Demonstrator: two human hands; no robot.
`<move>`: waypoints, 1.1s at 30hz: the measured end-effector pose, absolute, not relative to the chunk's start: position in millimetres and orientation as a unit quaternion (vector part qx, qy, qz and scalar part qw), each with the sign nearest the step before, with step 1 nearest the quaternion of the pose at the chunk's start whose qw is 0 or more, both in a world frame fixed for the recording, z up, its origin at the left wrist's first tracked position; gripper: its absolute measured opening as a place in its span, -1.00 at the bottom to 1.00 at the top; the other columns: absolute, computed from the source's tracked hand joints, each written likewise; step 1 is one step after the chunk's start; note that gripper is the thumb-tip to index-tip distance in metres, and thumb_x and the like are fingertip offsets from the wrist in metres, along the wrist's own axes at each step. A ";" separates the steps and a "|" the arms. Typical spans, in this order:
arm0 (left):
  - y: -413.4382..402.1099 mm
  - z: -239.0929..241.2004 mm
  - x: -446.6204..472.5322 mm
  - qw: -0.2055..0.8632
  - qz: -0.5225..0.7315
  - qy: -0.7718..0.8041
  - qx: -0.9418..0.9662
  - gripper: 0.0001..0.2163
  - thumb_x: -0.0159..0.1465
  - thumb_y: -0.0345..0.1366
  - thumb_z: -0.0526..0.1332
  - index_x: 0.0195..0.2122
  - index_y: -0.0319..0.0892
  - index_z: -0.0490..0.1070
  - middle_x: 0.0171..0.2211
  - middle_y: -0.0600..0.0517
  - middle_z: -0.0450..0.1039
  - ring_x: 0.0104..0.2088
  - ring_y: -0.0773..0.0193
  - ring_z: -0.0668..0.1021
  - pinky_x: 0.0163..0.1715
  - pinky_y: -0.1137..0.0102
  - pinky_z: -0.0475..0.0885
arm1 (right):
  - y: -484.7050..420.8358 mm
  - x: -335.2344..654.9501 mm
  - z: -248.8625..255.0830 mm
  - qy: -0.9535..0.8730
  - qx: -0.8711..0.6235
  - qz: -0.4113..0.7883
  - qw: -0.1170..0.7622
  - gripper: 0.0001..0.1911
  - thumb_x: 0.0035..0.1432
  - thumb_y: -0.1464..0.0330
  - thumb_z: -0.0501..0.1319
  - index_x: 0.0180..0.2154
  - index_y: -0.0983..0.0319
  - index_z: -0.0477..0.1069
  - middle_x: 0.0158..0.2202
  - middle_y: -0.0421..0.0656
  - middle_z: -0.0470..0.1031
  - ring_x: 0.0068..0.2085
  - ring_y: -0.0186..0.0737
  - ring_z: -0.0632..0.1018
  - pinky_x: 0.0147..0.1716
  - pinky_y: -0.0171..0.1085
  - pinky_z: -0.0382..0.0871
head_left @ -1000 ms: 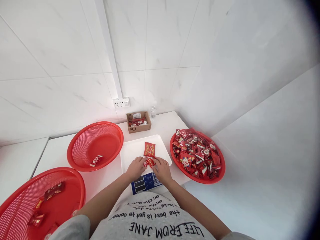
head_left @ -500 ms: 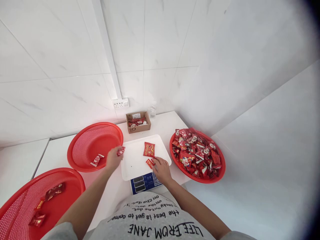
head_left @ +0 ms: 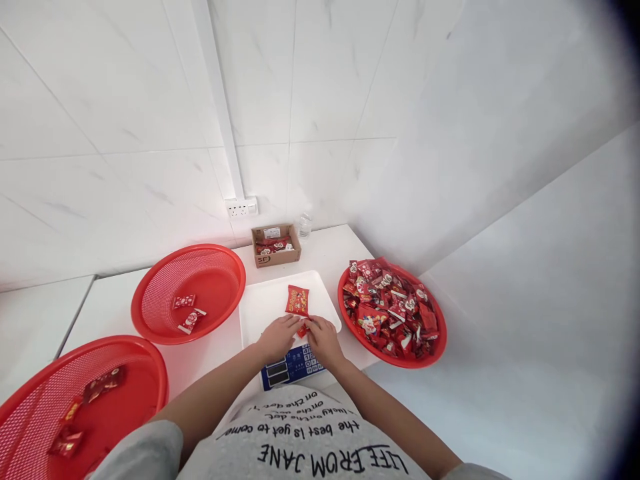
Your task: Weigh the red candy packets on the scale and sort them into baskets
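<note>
My right hand [head_left: 325, 341] pinches a small red candy packet [head_left: 302, 330] over the near part of the white scale pan [head_left: 257, 305]. Close on its left is my left hand [head_left: 278, 337], fingers stretched toward that packet; nothing shows in them, and I cannot tell if they touch it. Just beyond both hands a larger red snack packet [head_left: 298, 300] with gold print lies flat on the pan. Below the pan is the scale's blue keypad and display panel [head_left: 290, 368], partly covered by my left wrist.
A red basket [head_left: 239, 283] at left holds two small packets. Nearer stands another red basket [head_left: 161, 373] with several packets. On the right, a red basket [head_left: 395, 365] is heaped with packets. A cardboard box [head_left: 280, 258] and a clear plastic container [head_left: 304, 227] stand by the wall.
My left hand has let go of a small red-and-white packet, which now lies in the far left basket. That hand has moved right, beside my right hand, which stays at the small packet.
</note>
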State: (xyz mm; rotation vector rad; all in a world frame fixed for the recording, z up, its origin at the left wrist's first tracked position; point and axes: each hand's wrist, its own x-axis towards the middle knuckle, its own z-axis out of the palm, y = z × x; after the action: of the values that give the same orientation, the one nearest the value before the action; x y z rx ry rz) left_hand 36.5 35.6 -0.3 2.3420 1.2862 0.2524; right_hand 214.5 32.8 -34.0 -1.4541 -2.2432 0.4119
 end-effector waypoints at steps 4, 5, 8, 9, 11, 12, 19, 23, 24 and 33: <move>41.0 -1.9 37.1 0.224 0.067 0.478 0.847 -0.73 0.20 -0.44 0.04 -0.09 -0.10 0.33 -0.10 -0.05 0.39 -0.02 0.18 0.38 -0.02 0.27 0.24 | 33.0 216.1 -32.9 -0.809 -0.519 0.160 0.225 -0.61 0.08 0.48 0.02 -0.05 0.15 0.36 -0.06 -0.09 0.39 -0.02 -0.19 0.36 0.00 -0.15 0.20; 41.8 -1.4 33.6 0.218 0.064 0.491 0.841 -0.76 0.21 -0.43 0.03 -0.14 -0.11 0.36 -0.15 -0.05 0.40 -0.06 0.18 0.40 -0.05 0.28 0.26 | 32.9 216.2 -32.5 -0.808 -0.518 0.164 0.226 -0.62 0.09 0.47 0.02 -0.05 0.15 0.36 -0.06 -0.09 0.39 -0.02 -0.19 0.36 0.00 -0.15 0.20; 42.4 0.9 17.1 0.204 0.064 0.526 0.823 -0.77 0.24 -0.41 -0.03 -0.18 -0.14 0.37 -0.21 -0.06 0.41 -0.13 0.17 0.41 -0.12 0.29 0.30 | 32.5 216.4 -32.5 -0.804 -0.523 0.169 0.229 -0.63 0.10 0.46 0.02 -0.05 0.16 0.36 -0.05 -0.09 0.38 -0.01 -0.19 0.36 0.00 -0.15 0.20; 42.8 2.1 8.9 0.202 0.077 0.549 0.808 -0.76 0.25 -0.40 -0.05 -0.17 -0.14 0.37 -0.20 -0.06 0.41 -0.13 0.18 0.42 -0.13 0.30 0.30 | 32.4 216.5 -33.0 -0.803 -0.525 0.167 0.229 -0.63 0.10 0.46 0.03 -0.05 0.16 0.36 -0.05 -0.09 0.38 -0.01 -0.18 0.35 0.00 -0.15 0.20; 45.3 6.3 -13.3 0.191 0.121 0.627 0.746 -0.74 0.27 -0.38 -0.09 -0.16 -0.14 0.36 -0.20 -0.03 0.42 -0.14 0.21 0.43 -0.13 0.34 0.31 | 32.2 216.9 -34.5 -0.804 -0.526 0.159 0.230 -0.64 0.10 0.45 0.03 -0.05 0.16 0.36 -0.05 -0.09 0.38 -0.01 -0.19 0.36 0.00 -0.15 0.20; 47.5 9.3 -27.1 0.182 0.154 0.679 0.694 -0.73 0.29 -0.34 -0.11 -0.16 -0.14 0.35 -0.19 -0.02 0.43 -0.14 0.23 0.44 -0.14 0.35 0.32 | 32.1 217.1 -35.3 -0.805 -0.525 0.155 0.230 -0.64 0.11 0.44 0.03 -0.05 0.16 0.36 -0.05 -0.09 0.38 -0.02 -0.19 0.36 0.00 -0.16 0.20; 62.2 27.3 -93.9 0.012 0.205 0.826 0.524 -0.58 0.25 -0.18 -0.04 0.09 -0.28 0.14 0.05 -0.25 0.24 0.06 -0.06 0.29 0.00 0.09 0.19 | 31.4 217.0 -37.3 -0.806 -0.522 0.154 0.234 -0.64 0.11 0.44 0.03 -0.04 0.15 0.35 -0.05 -0.09 0.38 -0.02 -0.18 0.36 0.00 -0.14 0.19; 63.7 17.2 -48.4 0.074 0.197 0.724 0.657 -0.67 0.25 -0.23 -0.02 0.02 -0.18 0.25 0.04 -0.13 0.29 0.08 0.08 0.29 0.07 0.19 0.16 | 31.7 216.4 -35.8 -0.800 -0.526 0.166 0.237 -0.64 0.11 0.44 0.03 -0.05 0.15 0.36 -0.05 -0.08 0.38 -0.01 -0.17 0.35 0.01 -0.13 0.19; 62.9 13.8 -31.0 0.114 0.201 0.694 0.682 -0.69 0.26 -0.24 -0.01 0.00 -0.16 0.27 0.00 -0.10 0.32 0.05 0.12 0.32 0.07 0.21 0.18 | 32.1 216.3 -35.0 -0.797 -0.527 0.171 0.240 -0.64 0.11 0.44 0.03 -0.05 0.15 0.37 -0.05 -0.08 0.38 -0.01 -0.17 0.36 0.00 -0.13 0.19; 36.5 14.9 57.4 0.524 0.227 0.511 0.643 -0.63 0.15 -0.17 0.12 -0.01 -0.15 0.26 -0.27 0.00 0.45 -0.37 0.29 0.50 -0.34 0.36 0.41 | 32.9 201.2 -13.3 -0.555 -0.537 0.529 0.352 -0.74 0.12 0.23 0.04 -0.24 0.22 0.37 -0.42 -0.16 0.51 -0.39 -0.21 0.52 -0.34 -0.22 0.39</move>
State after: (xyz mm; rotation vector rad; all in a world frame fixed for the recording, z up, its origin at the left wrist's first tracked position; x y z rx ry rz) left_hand 57.4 36.5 14.9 1.5392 1.2220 0.5425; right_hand 201.2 32.9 -13.3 -1.3894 -1.4375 1.3682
